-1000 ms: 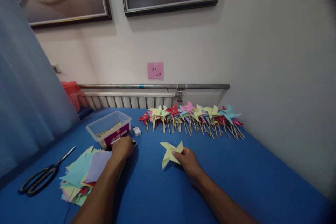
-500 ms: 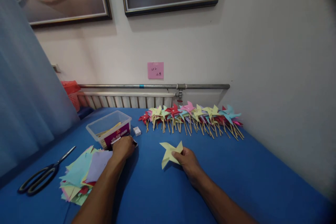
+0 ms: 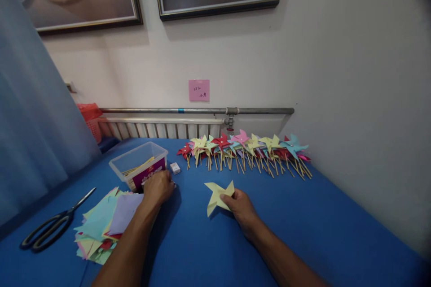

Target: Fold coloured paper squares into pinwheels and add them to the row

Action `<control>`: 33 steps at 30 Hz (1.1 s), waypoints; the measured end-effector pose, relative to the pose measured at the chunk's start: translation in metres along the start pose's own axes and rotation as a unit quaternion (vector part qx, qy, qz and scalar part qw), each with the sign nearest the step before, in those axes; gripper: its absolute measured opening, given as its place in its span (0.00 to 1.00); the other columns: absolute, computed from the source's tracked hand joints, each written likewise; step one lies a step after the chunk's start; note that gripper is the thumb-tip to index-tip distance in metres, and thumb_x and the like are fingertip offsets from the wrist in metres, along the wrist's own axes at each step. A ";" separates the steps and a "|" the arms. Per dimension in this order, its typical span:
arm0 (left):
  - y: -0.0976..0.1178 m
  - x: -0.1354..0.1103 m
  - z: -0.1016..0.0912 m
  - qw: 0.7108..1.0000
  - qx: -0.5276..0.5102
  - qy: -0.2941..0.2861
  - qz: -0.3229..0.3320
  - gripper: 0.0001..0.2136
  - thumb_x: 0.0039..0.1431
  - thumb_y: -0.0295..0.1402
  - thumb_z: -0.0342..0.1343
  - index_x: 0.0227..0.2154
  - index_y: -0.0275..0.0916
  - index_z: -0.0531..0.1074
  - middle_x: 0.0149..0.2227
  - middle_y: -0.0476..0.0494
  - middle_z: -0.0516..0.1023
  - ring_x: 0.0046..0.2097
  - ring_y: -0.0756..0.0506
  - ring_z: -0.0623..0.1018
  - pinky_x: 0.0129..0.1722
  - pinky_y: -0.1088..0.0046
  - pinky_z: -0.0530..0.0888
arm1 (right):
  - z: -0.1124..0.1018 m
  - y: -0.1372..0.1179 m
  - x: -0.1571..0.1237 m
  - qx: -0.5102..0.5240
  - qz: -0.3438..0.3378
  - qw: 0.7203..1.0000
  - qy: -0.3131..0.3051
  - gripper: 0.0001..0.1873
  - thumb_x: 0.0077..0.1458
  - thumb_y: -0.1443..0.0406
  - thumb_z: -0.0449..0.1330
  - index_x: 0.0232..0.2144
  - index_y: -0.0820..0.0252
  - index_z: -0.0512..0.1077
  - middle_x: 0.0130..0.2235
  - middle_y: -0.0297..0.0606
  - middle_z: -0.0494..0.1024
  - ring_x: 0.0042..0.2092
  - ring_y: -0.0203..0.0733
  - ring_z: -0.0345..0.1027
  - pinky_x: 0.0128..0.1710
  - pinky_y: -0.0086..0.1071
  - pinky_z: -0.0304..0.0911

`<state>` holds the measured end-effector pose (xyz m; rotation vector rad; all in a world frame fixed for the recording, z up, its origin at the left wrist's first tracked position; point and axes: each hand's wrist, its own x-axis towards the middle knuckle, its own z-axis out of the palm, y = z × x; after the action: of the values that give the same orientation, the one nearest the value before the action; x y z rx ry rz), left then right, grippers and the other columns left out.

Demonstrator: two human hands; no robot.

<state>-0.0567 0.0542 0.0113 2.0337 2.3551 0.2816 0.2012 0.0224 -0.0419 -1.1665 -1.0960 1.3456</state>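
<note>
Pinching a yellow vane (image 3: pixel 218 197) in the right hand (image 3: pixel 245 210) at centre, apparently unmounted. With the left hand (image 3: pixel 159 186) curled by the tub (image 3: pixel 143 177), left; cannot tell around what. With many pinwheels (image 3: pixel 241 136) done, far right; loose paper (image 3: pixel 103 223) apparently unused, near left.

Pale yellow folded-paper pinwheel (image 3: pixel 218 193), four points spread, in the right grip (image 3: pixel 243 208).

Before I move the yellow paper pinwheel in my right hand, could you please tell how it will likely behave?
The yellow pinwheel is probably very light, since it looks like thin folded paper. Its free blades would likely bend easily, as the right hand pinches only one side. It seems unlikely to roll, given its flat, pointed shape.
</note>
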 end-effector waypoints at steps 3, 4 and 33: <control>0.015 -0.008 0.008 0.995 -0.048 -0.012 0.091 0.10 0.56 0.31 0.51 0.35 0.41 0.78 0.39 0.41 0.81 0.43 0.41 0.79 0.40 0.69 0.70 | -0.001 0.002 0.002 0.000 0.000 1.000 -0.004 0.18 0.41 0.58 0.67 0.34 0.65 0.78 0.30 0.40 0.83 0.32 0.46 0.75 0.33 0.33 0.66; 0.021 -0.012 0.012 0.990 -0.057 -0.032 0.127 0.10 0.56 0.30 0.52 0.35 0.41 0.78 0.39 0.41 0.81 0.42 0.41 0.79 0.40 0.70 0.69 | -0.002 0.002 0.003 0.001 0.001 1.000 0.001 0.18 0.41 0.58 0.67 0.33 0.65 0.78 0.30 0.40 0.83 0.32 0.46 0.75 0.33 0.33 0.66; 0.045 -0.027 0.036 0.970 -0.060 -0.082 0.219 0.10 0.58 0.29 0.50 0.36 0.41 0.76 0.41 0.41 0.81 0.45 0.41 0.78 0.42 0.69 0.68 | -0.002 0.001 0.003 0.001 0.003 1.000 0.028 0.19 0.40 0.58 0.69 0.34 0.65 0.78 0.35 0.43 0.84 0.34 0.48 0.77 0.32 0.33 0.67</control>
<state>-0.0038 0.0383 -0.0207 2.3903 1.7333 0.2401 0.2029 0.0253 -0.0435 -1.1995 -1.0517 1.3108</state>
